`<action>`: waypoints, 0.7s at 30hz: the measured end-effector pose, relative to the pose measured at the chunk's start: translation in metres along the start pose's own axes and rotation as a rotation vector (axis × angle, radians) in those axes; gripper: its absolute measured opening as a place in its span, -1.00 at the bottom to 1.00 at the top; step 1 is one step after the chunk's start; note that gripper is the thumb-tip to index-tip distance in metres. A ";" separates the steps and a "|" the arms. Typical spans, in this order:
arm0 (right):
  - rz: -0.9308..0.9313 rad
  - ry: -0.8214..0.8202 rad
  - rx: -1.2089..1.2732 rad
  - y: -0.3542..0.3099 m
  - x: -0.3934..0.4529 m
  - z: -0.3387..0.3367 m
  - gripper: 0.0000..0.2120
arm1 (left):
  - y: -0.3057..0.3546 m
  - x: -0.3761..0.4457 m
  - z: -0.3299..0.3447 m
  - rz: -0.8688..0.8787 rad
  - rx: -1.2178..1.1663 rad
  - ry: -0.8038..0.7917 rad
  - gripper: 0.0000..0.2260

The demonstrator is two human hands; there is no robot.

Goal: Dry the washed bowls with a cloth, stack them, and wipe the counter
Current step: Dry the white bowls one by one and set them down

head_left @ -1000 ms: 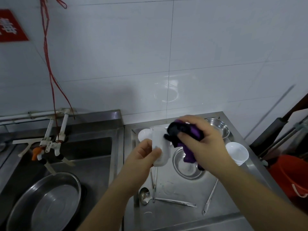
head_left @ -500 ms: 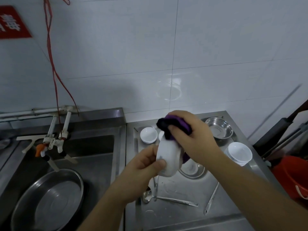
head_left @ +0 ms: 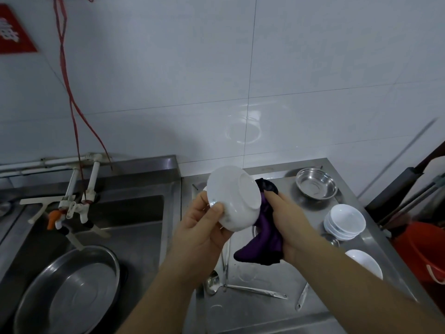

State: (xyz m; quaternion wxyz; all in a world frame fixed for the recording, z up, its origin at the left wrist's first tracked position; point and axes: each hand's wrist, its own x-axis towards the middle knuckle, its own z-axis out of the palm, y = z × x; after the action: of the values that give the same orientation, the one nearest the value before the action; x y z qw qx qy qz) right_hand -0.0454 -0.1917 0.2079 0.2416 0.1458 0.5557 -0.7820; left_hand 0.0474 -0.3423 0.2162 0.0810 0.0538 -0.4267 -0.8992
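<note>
Since the frame a second ago the white bowl (head_left: 234, 198) has been turned over: its flat foot ring and glossy underside now face the camera, where before it stood edge-on with the cloth on top. The left hand (head_left: 202, 227) grips the bowl, thumb curled on its wall and fingers behind. The right hand (head_left: 287, 225) has dropped to the bowl's right side and is clenched round the purple cloth (head_left: 262, 247), which hangs in soft folds below the bowl.

Both are held above the middle of the steel table (head_left: 265, 309). Near its right edge sits a stack of white bowls (head_left: 344, 221), with a single white bowl (head_left: 366, 262) nearer the front, and a small steel bowl (head_left: 316, 186) at the back right corner. Spoons (head_left: 216, 283) lie toward the front edge. To the left is a sink (head_left: 144, 213) with a round steel basin (head_left: 69, 290), below a white tiled wall (head_left: 168, 80).
</note>
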 end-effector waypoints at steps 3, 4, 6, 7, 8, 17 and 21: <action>0.032 0.020 0.064 0.003 -0.007 0.005 -0.91 | -0.003 0.007 0.005 0.028 -0.035 0.053 -0.77; 0.032 0.032 0.065 0.004 -0.009 0.006 -0.92 | -0.004 0.009 0.006 0.038 -0.032 0.076 -0.79; 0.006 0.056 0.035 0.008 -0.016 0.009 -0.90 | -0.006 0.013 0.010 0.062 -0.029 0.121 -0.75; -0.015 0.064 0.019 0.011 -0.020 0.011 -0.88 | -0.006 0.015 0.012 0.073 -0.033 0.144 -0.73; -0.038 0.067 0.007 0.013 -0.024 0.012 -0.88 | -0.006 0.016 0.014 0.083 -0.039 0.165 -0.73; -0.660 -0.022 -0.737 0.024 -0.043 0.013 -0.73 | -0.009 0.023 0.010 0.015 0.083 0.323 -0.86; -0.955 -0.123 -0.956 0.023 -0.045 0.007 -0.66 | -0.008 0.019 0.004 -0.057 0.150 0.296 -0.89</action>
State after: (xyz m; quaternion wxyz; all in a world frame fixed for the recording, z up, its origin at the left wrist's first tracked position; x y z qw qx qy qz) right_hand 0.0048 -0.1952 0.2141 -0.0612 -0.2831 0.8291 -0.4782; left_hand 0.0278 -0.3382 0.2122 0.1129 0.2036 -0.4745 -0.8489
